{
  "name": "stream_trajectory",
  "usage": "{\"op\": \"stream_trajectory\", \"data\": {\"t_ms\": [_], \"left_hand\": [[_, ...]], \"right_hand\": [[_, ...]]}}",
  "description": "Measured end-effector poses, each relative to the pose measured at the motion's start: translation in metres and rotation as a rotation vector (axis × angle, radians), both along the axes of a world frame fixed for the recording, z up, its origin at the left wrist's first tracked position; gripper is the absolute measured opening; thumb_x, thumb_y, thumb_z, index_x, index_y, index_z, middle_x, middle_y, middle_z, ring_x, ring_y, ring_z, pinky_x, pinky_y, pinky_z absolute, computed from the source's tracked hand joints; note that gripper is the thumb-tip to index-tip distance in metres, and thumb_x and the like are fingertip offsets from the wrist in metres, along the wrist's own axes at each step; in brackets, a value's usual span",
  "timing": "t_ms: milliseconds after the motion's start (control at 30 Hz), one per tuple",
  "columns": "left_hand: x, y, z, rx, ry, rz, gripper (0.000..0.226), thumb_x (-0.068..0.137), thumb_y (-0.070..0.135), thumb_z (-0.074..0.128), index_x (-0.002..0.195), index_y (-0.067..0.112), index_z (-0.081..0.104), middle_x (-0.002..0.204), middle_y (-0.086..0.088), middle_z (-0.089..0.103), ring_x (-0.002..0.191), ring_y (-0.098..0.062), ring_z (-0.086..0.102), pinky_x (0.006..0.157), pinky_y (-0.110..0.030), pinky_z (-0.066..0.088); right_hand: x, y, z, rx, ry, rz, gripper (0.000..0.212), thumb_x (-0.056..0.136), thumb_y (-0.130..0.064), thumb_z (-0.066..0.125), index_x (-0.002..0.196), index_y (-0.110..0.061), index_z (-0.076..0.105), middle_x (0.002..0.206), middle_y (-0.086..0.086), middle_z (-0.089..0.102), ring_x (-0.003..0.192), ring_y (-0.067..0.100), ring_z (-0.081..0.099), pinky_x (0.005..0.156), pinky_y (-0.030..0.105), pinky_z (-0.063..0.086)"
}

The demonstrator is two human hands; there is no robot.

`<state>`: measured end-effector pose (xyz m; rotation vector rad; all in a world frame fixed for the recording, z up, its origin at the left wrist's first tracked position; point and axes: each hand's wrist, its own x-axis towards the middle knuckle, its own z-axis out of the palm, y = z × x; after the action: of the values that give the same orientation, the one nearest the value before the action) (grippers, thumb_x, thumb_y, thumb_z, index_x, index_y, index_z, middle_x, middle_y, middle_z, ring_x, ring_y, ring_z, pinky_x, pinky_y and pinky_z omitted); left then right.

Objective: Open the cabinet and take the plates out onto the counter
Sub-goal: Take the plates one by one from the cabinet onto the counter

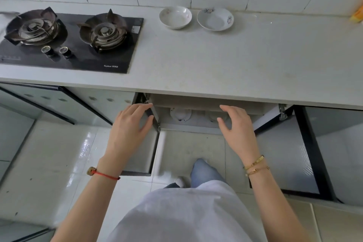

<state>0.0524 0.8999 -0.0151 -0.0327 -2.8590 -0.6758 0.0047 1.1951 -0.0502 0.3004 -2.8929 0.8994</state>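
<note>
Two white patterned plates stand side by side at the back of the counter [216, 61], the left plate [175, 17] and the right plate [215, 19]. Below the counter edge the cabinet stands open, with its left door [141, 155] and right door [282, 153] swung out. Inside it, on the shelf, I see a white plate [180, 114] and another one [213, 116] partly hidden behind my right hand. My left hand [130, 124] hovers with spread fingers at the left door's top edge. My right hand [235, 124] reaches with spread fingers toward the cabinet opening, holding nothing.
A black two-burner gas hob [66, 39] fills the left of the counter. A yellow object [357, 14] lies at the far right edge. Tiled wall runs behind. My leg and shoe [202, 173] stand on the tiled floor between the open doors.
</note>
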Motion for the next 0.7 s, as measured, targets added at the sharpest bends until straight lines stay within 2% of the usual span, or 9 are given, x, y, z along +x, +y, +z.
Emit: {"op": "stream_trajectory", "data": {"t_ms": [167,500,700], "left_hand": [[0.031,0.007,-0.008,0.002,0.017,0.04,0.03,0.09,0.016,0.064,0.119,0.012,0.065,0.111,-0.006,0.069,0.1,-0.027,0.064,0.083,-0.043,0.053],[0.059,0.041,-0.022,0.029,0.056,0.072,0.031,0.089,0.012,0.064,0.12,0.01,0.064,0.111,-0.007,0.069,0.102,-0.027,0.064,0.088,-0.043,0.053],[0.064,0.062,-0.036,0.036,0.049,0.107,0.03,0.091,0.014,0.062,0.121,0.011,0.063,0.112,-0.006,0.069,0.103,-0.025,0.064,0.09,-0.042,0.053]], "right_hand": [[0.026,0.009,-0.009,-0.009,-0.02,-0.004,0.034,0.092,-0.021,0.059,0.125,-0.013,0.059,0.122,0.002,0.063,0.118,0.02,0.053,0.103,0.037,0.043],[0.042,0.041,-0.015,0.017,-0.054,0.038,0.033,0.093,-0.02,0.059,0.125,-0.012,0.059,0.123,0.003,0.063,0.12,0.021,0.053,0.105,0.039,0.043],[0.038,0.065,-0.028,0.045,-0.063,0.062,0.034,0.093,-0.022,0.058,0.125,-0.013,0.058,0.122,0.002,0.063,0.119,0.019,0.054,0.104,0.036,0.044]]}}
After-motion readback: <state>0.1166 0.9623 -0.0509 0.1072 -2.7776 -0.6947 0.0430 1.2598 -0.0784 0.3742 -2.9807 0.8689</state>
